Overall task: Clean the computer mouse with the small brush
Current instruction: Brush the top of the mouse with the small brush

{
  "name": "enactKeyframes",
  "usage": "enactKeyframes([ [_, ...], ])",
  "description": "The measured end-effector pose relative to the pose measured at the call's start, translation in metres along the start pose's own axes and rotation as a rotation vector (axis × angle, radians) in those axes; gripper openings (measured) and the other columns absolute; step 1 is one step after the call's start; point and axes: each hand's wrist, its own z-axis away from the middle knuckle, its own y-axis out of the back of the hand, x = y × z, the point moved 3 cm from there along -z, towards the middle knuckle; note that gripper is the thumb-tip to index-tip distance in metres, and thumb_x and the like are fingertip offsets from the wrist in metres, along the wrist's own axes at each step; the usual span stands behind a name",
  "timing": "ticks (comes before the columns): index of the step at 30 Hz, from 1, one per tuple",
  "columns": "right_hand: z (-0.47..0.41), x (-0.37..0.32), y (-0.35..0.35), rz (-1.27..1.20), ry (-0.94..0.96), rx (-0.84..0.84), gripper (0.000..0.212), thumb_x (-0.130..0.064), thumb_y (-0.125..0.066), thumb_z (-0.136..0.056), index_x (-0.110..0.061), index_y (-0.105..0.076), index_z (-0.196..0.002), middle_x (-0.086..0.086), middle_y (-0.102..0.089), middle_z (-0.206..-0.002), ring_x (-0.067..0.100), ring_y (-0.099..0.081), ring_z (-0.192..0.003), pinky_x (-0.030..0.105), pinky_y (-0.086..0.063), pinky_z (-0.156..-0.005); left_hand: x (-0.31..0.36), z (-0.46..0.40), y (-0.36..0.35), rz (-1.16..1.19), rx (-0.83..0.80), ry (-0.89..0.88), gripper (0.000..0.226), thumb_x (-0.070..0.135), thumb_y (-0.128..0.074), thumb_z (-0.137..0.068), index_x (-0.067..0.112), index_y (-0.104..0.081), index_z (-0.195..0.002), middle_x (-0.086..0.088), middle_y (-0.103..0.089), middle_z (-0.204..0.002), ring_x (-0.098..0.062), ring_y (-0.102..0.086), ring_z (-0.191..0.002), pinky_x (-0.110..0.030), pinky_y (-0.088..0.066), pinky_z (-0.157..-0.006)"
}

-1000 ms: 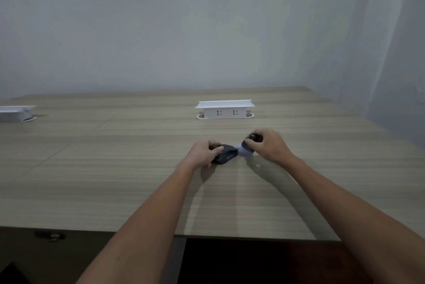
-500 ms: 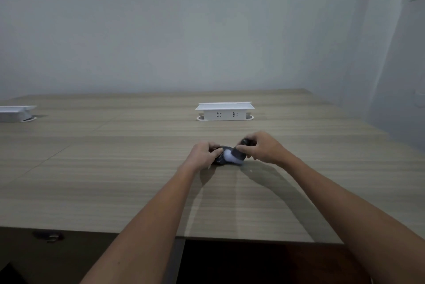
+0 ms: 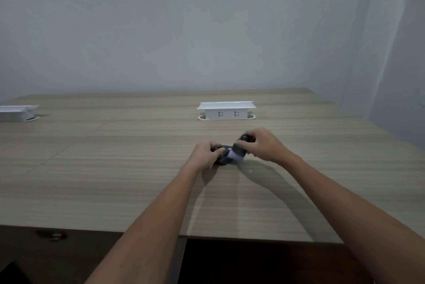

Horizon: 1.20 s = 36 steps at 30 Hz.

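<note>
A dark computer mouse [image 3: 222, 158] lies on the wooden table [image 3: 115, 180], mostly hidden by my hands. My left hand [image 3: 205, 152] grips its left side and pins it to the table. My right hand [image 3: 262, 145] is closed around a small brush [image 3: 240, 148] with a dark handle and pale bristles. The bristles rest on the right part of the mouse.
A white socket box [image 3: 226, 111] stands on the table just beyond my hands. A second white box [image 3: 17, 112] sits at the far left edge. The table's near edge runs below my forearms, and a wall rises behind the table.
The brush swept left across the mouse, then drew back slightly to the right. My left hand stayed on the mouse.
</note>
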Motion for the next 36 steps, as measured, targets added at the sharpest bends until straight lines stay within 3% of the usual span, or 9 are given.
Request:
enactKeyframes([
  [2,0.003,-0.003,-0.006,-0.030,-0.011,-0.138,0.017,-0.023,-0.066,-0.089,-0.009,-0.074,-0.085,-0.001,-0.067,-0.063,0.007,-0.056,-0.050,0.020,-0.043,-0.049,0.000,0.001,0.000,-0.004,0.008,-0.010,0.026,0.023,-0.062,-0.094,0.012,-0.074,-0.115,-0.006,-0.077,-0.105,-0.023,-0.071,-0.098,-0.028,-0.052,-0.079],
  [6,-0.003,0.011,-0.002,0.208,-0.030,0.079,0.018,-0.019,-0.065,-0.085,-0.002,-0.072,-0.081,0.011,-0.071,-0.076,0.022,-0.061,-0.069,0.030,-0.043,-0.059,0.000,0.001,-0.001,-0.001,0.002,0.003,0.027,0.023,-0.061,-0.095,0.012,-0.073,-0.117,-0.004,-0.076,-0.107,-0.015,-0.067,-0.094,-0.022,-0.046,-0.078],
  [9,0.001,0.005,0.002,-0.031,-0.001,-0.006,0.023,-0.024,-0.067,-0.089,-0.003,-0.072,-0.081,0.007,-0.067,-0.065,0.010,-0.054,-0.053,0.023,-0.040,-0.052,-0.002,-0.001,-0.001,0.022,-0.003,0.011,0.029,0.024,-0.062,-0.094,0.013,-0.073,-0.118,-0.005,-0.076,-0.110,-0.017,-0.069,-0.098,-0.020,-0.046,-0.076],
  [13,0.000,0.011,-0.005,0.125,-0.029,-0.074,0.020,-0.024,-0.066,-0.088,-0.006,-0.074,-0.085,0.006,-0.073,-0.074,0.020,-0.066,-0.066,0.031,-0.052,-0.061,-0.001,0.000,0.001,0.025,0.017,0.010,0.028,0.024,-0.062,-0.095,0.014,-0.072,-0.119,-0.004,-0.076,-0.107,-0.016,-0.065,-0.084,-0.015,-0.046,-0.055],
  [16,-0.005,0.013,-0.001,0.217,-0.024,0.105,0.019,-0.022,-0.063,-0.083,-0.004,-0.072,-0.081,0.009,-0.073,-0.078,0.026,-0.066,-0.076,0.038,-0.053,-0.067,-0.002,0.001,-0.001,0.023,0.008,0.004,0.029,0.025,-0.062,-0.095,0.013,-0.072,-0.119,-0.003,-0.076,-0.109,-0.017,-0.068,-0.095,-0.021,-0.046,-0.070],
  [20,0.000,-0.005,-0.006,-0.016,0.012,-0.130,0.020,-0.023,-0.066,-0.090,-0.005,-0.074,-0.086,0.004,-0.069,-0.066,0.010,-0.059,-0.051,0.018,-0.044,-0.048,-0.005,0.000,-0.001,0.041,-0.003,0.012,0.029,0.025,-0.062,-0.094,0.014,-0.073,-0.118,-0.004,-0.076,-0.109,-0.018,-0.069,-0.104,-0.026,-0.050,-0.086],
  [25,-0.008,0.008,0.001,0.251,-0.046,0.133,0.022,-0.021,-0.066,-0.083,0.000,-0.071,-0.079,0.014,-0.072,-0.076,0.031,-0.066,-0.074,0.041,-0.054,-0.067,-0.002,0.001,-0.002,0.037,0.004,0.028,0.033,0.028,-0.060,-0.096,0.014,-0.069,-0.125,-0.007,-0.075,-0.115,-0.027,-0.068,-0.107,-0.020,-0.041,-0.076],
  [30,0.001,-0.003,-0.003,-0.031,-0.025,-0.120,0.021,-0.023,-0.067,-0.088,-0.003,-0.073,-0.082,0.002,-0.067,-0.061,0.012,-0.058,-0.049,0.023,-0.045,-0.047,-0.007,-0.003,-0.002,0.057,-0.001,0.020,0.031,0.026,-0.061,-0.095,0.014,-0.071,-0.121,-0.008,-0.075,-0.113,-0.028,-0.067,-0.111,-0.024,-0.047,-0.077],
  [36,-0.002,0.009,-0.004,0.138,-0.006,0.104,0.020,-0.021,-0.066,-0.083,-0.003,-0.071,-0.075,0.007,-0.070,-0.068,0.019,-0.061,-0.064,0.031,-0.046,-0.058,-0.007,-0.001,-0.003,0.049,0.009,0.031,0.035,0.029,-0.061,-0.095,0.013,-0.069,-0.125,-0.010,-0.074,-0.117,-0.030,-0.066,-0.112,-0.034,-0.053,-0.089],
])
